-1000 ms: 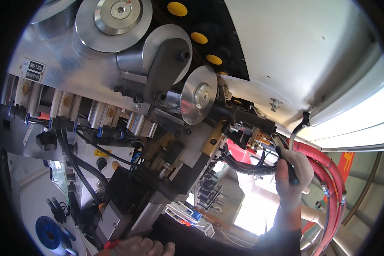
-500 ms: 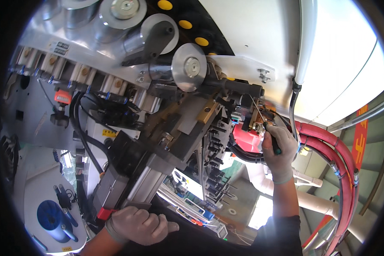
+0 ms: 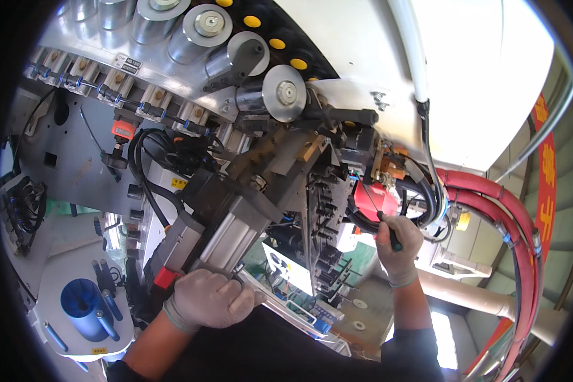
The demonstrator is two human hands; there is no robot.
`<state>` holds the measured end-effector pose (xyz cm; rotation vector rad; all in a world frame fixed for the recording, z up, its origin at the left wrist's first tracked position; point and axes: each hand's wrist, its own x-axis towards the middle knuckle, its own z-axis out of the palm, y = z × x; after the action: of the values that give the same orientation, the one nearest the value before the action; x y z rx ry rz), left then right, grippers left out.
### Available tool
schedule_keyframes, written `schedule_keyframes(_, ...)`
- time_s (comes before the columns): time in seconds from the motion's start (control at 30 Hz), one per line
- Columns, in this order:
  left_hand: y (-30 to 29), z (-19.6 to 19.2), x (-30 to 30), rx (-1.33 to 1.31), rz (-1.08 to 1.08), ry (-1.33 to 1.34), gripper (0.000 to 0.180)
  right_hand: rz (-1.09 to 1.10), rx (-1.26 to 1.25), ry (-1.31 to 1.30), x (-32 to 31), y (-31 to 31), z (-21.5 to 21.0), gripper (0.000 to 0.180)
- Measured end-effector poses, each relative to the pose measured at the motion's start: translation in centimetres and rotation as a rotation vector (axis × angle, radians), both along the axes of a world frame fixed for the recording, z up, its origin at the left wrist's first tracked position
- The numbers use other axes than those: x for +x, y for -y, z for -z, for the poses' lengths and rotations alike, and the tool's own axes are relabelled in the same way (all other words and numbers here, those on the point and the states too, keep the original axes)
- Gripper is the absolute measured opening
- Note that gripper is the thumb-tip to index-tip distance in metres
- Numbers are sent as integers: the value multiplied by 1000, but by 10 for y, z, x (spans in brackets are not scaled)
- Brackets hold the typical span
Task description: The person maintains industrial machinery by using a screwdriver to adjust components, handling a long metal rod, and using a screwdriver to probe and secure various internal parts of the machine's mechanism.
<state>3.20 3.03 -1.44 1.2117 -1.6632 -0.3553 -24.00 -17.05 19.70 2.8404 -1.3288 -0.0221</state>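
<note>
While the left hand (image 3: 209,298), in a pale grey glove, lies curled with its fingers closed over the lower end of a silver pneumatic cylinder (image 3: 230,230), the right hand (image 3: 398,245), gloved the same, is raised higher at the machine's right side. That hand is closed in a fist round the dark handle of a slim screwdriver (image 3: 379,216), whose thin shaft slants up and to the left until its tip meets a red block (image 3: 370,196) on the machine head. Black hoses (image 3: 420,194) loop just beside the red block, touching or nearly touching the knuckles (which of the two I cannot tell).

The cylinder slopes up to the right from a small red cap (image 3: 164,278) at its lower left end, just beside the left wrist. Above it a round silver roller (image 3: 285,93) sits near the upper middle of the machine, with more silver drums (image 3: 204,28) along the top edge. A row of small valve blocks with blue fittings (image 3: 118,86) runs along the upper left edge. Thick red hoses (image 3: 512,235) curve down the right side. At the lower left corner a blue cup-shaped holder (image 3: 83,305) stands on a pale tray (image 3: 124,331), well apart from both hands.
</note>
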Motion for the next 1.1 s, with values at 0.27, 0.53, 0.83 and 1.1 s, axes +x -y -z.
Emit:
schedule_keyframes(0.27, 13, -31, 9, 168, 14, -197, 23, 383, 143, 834, -19, -68, -34, 42)
schedule_keyframes(0.53, 63, -106, -1, 757, 386, -1052, 33, 411, 438, 1365, -50, -143, -13, 45)
schedule_keyframes(0.83, 65, -121, -47, 818, 332, -1013, 23, 452, 1026, 1269, -104, -175, 13, 50)
schedule_keyframes(1.1, 71, -116, -58, 339, 188, -395, 26, 556, 1288, 1491, -70, -203, 49, 48)
